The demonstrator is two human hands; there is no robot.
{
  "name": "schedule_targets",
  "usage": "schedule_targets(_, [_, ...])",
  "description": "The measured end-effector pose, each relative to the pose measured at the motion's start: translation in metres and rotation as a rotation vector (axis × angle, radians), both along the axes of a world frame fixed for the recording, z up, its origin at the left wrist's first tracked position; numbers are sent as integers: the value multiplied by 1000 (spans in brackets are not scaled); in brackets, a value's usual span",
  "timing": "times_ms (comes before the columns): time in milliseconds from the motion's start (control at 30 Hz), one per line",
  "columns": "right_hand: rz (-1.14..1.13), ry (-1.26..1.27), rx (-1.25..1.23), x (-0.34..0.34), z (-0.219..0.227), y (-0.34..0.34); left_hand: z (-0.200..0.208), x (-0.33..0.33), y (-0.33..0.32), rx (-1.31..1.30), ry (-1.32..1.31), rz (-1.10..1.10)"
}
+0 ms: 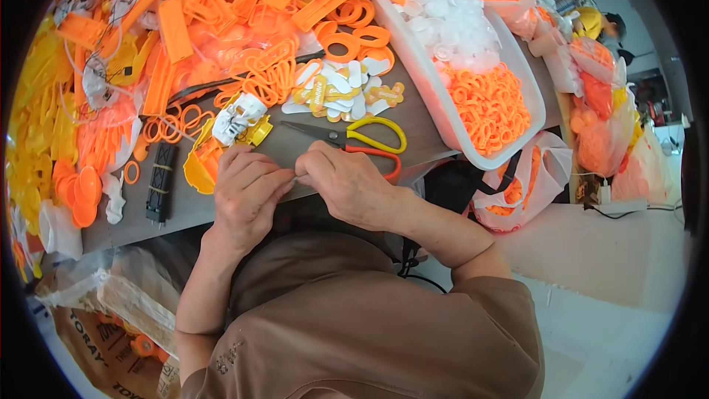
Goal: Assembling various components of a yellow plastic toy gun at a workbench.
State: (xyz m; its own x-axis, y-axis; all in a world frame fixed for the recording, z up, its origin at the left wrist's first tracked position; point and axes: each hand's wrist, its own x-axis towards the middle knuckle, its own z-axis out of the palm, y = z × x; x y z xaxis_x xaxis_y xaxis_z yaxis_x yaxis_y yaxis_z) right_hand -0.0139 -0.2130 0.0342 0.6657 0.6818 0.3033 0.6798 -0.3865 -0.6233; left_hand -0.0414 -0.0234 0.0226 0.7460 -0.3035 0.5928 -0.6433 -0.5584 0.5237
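Note:
At the table's front edge my left hand [249, 193] and my right hand [353, 186] meet, fingertips pinched close together. A small pale bit shows between them, too little to name. Just beyond my left fingers lies a yellow plastic shell [198, 171] with an orange piece and a white mechanism with wires [238, 118] on top. Beside my right hand rest scissors [378, 135] with one yellow and one red handle, blades pointing left. A black bar-shaped part [159, 183] with a band round it lies left of the shell.
Orange housings [173, 26] and rings pile up at the back; yellow parts [44, 96] heap at far left. Stickers [343, 90] lie mid-table. At right, a white tub [533, 122] holds orange rings and clear discs. Bags [528, 185] hang beside it; a paper sack [96, 347] stands lower left.

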Motion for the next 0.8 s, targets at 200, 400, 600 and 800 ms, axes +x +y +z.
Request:
schedule_targets(200, [-120, -409, -160, 44, 31, -48, -6, 1, 3, -101, 83, 39])
schedule_targets(400, [-410, -522, -341, 133, 70, -114, -8, 2, 1, -112, 106, 41])
schedule_targets(600, [-386, -440, -531, 145, 59, -125, -8, 1, -1, -87, 97, 14])
schedule_targets(800, [-448, -210, -30, 66, 91, -82, -5, -2, 5, -332, 297, 79])
